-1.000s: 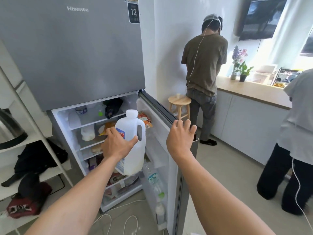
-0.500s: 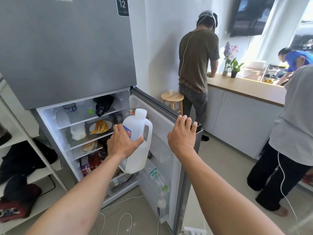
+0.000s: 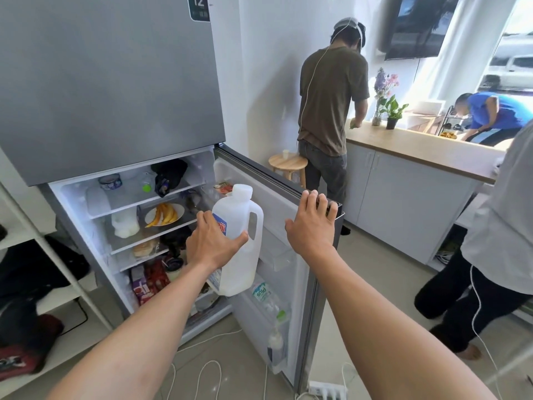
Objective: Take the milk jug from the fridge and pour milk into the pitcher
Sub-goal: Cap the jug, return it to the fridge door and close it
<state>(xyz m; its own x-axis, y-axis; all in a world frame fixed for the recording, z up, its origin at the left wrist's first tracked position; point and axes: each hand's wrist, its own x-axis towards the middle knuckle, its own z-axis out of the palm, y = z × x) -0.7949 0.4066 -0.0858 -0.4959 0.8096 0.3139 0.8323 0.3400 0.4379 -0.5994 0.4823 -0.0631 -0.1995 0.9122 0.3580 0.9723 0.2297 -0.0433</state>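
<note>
My left hand grips the body of a translucent white milk jug with a white cap, a side handle and a blue and red label. The jug hangs upright in the air in front of the open lower compartment of the grey fridge, with a little milk at its bottom. My right hand rests on the top corner of the open fridge door, fingers curled over its edge. No pitcher is in sight.
Fridge shelves hold a plate of bananas, jars and packets. Bottles stand in the door bins. A person in a brown shirt stands at the wooden counter beside a stool. Another person is close on my right. Cables and a power strip lie on the floor.
The jug has come further out of the fridge and slightly right in my left hand. My right hand stays on the door's top corner. The view has shifted left and down.
</note>
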